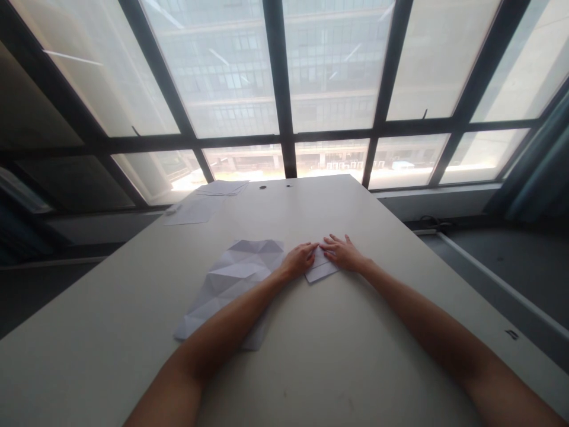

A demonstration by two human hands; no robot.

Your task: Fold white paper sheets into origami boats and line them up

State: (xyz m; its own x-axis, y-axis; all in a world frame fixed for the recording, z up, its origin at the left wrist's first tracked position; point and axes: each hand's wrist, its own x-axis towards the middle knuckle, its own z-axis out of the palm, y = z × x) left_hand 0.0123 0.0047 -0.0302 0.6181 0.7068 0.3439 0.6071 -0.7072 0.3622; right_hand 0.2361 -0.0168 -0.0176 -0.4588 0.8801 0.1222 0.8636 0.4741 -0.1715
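Observation:
A small piece of folded white paper (320,273) lies on the table under both of my hands, its lower edge showing. My left hand (299,261) grips the paper's upper left side with fingers bent and pressed together. Over the upper right side, my right hand (344,254) rests with its fingers spread, pressing the paper down. The fingertips of both hands come close together at the paper's top. Beside my left forearm is a large creased sheet of paper (237,267), marked with triangular folds and partly covered by that arm.
The white table (355,367) stretches toward large dark-framed windows (329,65). Loose paper sheets (195,210) lie at its far left, with a stack of sheets (224,187) behind them. A round dark cable hole (262,187) sits near the far edge. Blue curtains (533,160) hang at the right.

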